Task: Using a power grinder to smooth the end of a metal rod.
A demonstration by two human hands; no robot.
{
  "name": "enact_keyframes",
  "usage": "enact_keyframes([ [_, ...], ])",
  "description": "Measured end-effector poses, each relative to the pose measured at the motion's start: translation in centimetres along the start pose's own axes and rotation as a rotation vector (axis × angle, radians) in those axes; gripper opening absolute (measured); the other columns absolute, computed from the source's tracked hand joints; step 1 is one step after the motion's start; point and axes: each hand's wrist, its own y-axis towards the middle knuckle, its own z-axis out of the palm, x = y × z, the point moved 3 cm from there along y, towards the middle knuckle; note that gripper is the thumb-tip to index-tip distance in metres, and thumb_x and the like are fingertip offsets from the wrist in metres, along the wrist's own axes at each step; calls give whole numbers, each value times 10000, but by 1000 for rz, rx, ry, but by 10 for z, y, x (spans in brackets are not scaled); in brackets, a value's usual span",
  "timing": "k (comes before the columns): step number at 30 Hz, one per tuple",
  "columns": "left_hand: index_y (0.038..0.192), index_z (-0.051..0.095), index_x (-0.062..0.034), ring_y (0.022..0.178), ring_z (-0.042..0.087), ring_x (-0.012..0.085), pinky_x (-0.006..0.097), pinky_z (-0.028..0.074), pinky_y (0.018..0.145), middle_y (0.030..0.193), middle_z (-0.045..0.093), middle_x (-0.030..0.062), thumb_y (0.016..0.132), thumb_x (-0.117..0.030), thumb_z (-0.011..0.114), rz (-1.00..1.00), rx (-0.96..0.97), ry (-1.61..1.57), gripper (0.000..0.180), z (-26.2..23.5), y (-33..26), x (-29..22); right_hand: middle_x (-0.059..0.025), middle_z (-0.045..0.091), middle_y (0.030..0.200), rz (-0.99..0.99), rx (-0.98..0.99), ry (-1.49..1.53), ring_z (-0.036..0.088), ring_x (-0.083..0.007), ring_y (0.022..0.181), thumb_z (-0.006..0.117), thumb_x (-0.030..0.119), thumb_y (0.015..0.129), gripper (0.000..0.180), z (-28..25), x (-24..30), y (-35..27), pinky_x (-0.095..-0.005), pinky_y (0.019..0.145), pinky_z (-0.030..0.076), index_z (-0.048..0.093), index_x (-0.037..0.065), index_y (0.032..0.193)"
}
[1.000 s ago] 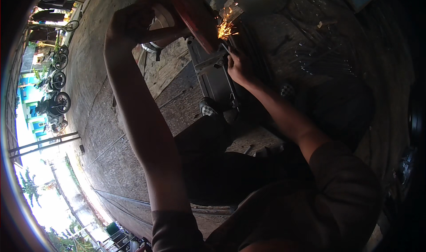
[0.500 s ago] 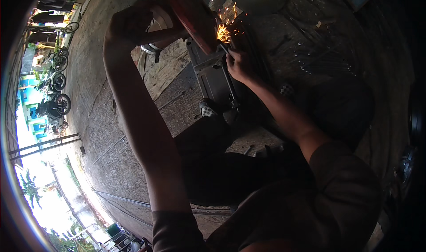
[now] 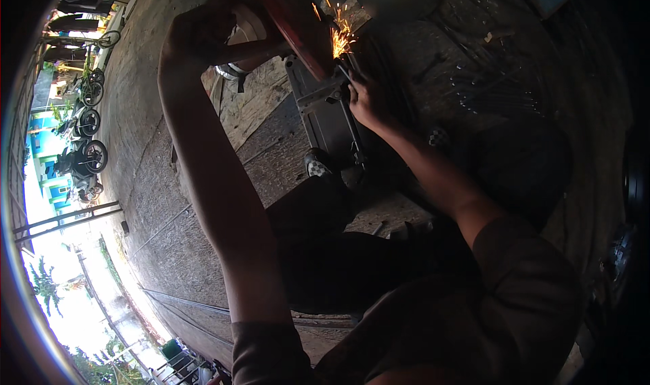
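A cut-off saw with a red blade guard [image 3: 298,33] stands on its grey metal base [image 3: 328,124] at the upper middle. My left hand [image 3: 203,29] is closed round the saw's pale loop handle [image 3: 249,27], left of the guard; some of its fingers are in shadow. Orange sparks [image 3: 342,39] fly up from the guard's lower right edge. Just below them, my right hand [image 3: 367,100] grips a thin metal rod [image 3: 344,68], its end close to the blade area. The guard hides the blade and the exact contact point.
Several thin cut rods [image 3: 497,94] lie on the dark ground to the right. My checkered shoe [image 3: 317,165] is beside the saw base. Long rods [image 3: 186,305] lie on the concrete floor at lower left. Parked motorcycles [image 3: 84,155] stand at the far left.
The spark spray now reaches higher and spreads wider. Both hands keep their grips, with only a very slight shift of the saw and hands in the picture.
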Motion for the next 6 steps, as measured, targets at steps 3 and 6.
enact_keyframes([
  [3,1015,588,75,814,540,154,270,462,758,940,618,114,930,-178,520,-271,207,-233,276,-17,7,10,-247,619,1014,60,53,-20,618,-393,902,608,2,826,308,1,-3,-1,-406,767,509,610,-40,1131],
  [6,1116,575,54,913,584,204,326,489,838,1064,628,171,934,-247,541,-139,234,-232,353,-20,4,15,-249,606,1058,117,106,-15,615,-390,917,610,2,825,352,3,-5,-1,-405,762,508,603,0,1177],
])
